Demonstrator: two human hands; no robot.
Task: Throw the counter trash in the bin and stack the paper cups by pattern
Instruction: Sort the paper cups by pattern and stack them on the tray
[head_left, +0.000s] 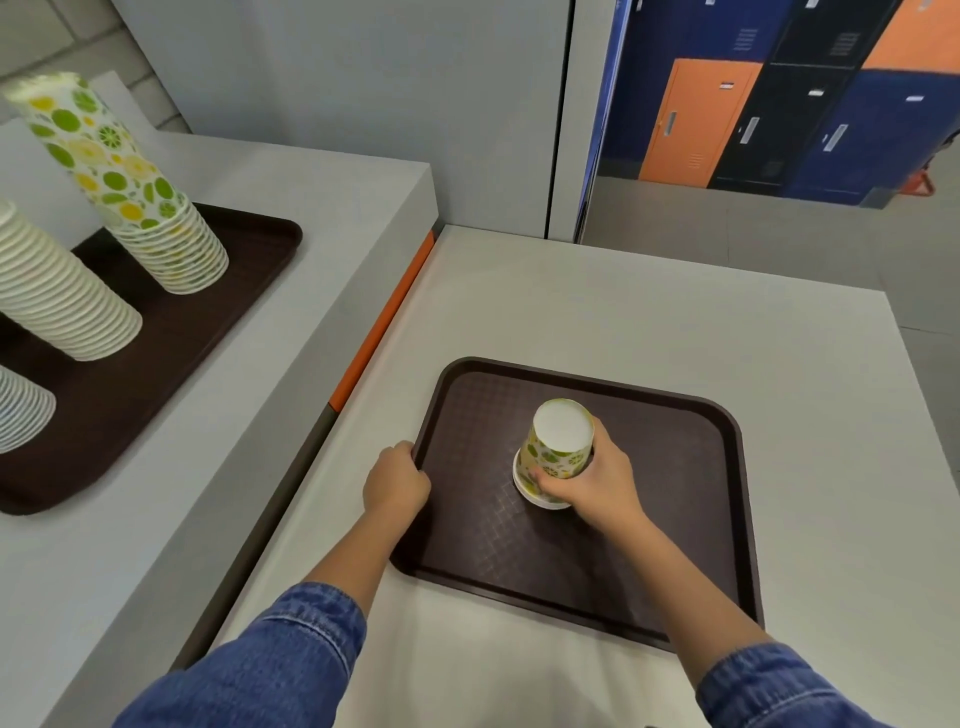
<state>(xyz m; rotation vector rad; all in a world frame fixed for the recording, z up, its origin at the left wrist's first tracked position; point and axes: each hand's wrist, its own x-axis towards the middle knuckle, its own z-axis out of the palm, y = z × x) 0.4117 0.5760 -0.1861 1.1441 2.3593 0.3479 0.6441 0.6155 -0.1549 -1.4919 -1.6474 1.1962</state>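
Denim sleeves (291, 660) outstretched; left hand (396, 480) clamped on tray (727, 519) rim, right hand (597, 480) wrapped round upturned citrus cup (556, 447).

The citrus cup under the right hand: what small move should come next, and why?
Probably lift the citrus cup off the near tray and carry it to the citrus stack on the far tray. The right hand already grips it upside down, the pattern matches that stack, and the left hand steadies the tray's edge.

Bright, even light — soft shadows (edges warped).
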